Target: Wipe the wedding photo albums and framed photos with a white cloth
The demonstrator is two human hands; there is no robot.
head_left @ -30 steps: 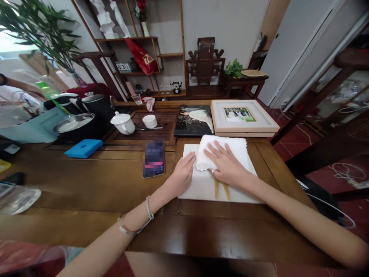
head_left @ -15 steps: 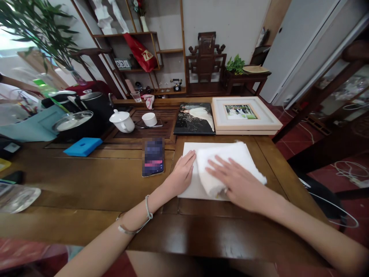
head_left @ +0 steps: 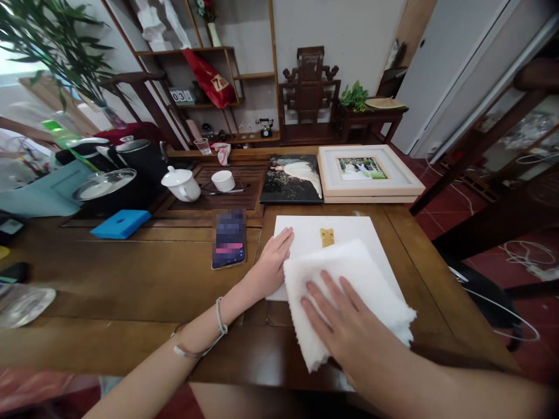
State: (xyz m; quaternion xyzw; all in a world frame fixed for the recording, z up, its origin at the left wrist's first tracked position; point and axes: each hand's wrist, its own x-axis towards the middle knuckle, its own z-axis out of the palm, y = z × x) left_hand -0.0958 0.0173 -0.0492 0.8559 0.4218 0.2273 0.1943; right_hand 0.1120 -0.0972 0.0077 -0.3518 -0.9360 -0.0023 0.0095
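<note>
A thin white panel [head_left: 301, 231] lies flat on the wooden table, with a small gold metal hanger plate [head_left: 327, 237] near its middle. My left hand [head_left: 274, 262] rests on the panel's left edge, fingers stretched out and holding nothing. Under my right hand [head_left: 345, 314] is a fluffy white cloth [head_left: 367, 267]. The right fingers are spread flat on top of it, pressing it down, and the thumb is hidden. The cloth covers the lower part of the panel and overhangs its near edge.
Behind the panel lie a dark photo panel [head_left: 292, 180] and a light wooden picture frame [head_left: 369, 189]. A phone [head_left: 229, 238] is left of my left hand. Farther left are a blue box [head_left: 121, 224], a lidded white cup [head_left: 181, 185] and a small white bowl [head_left: 223, 181].
My right hand has moved toward me with the cloth, which now lies more spread out. The gold hanger plate has come into view. My left hand has stayed at the panel's edge.
</note>
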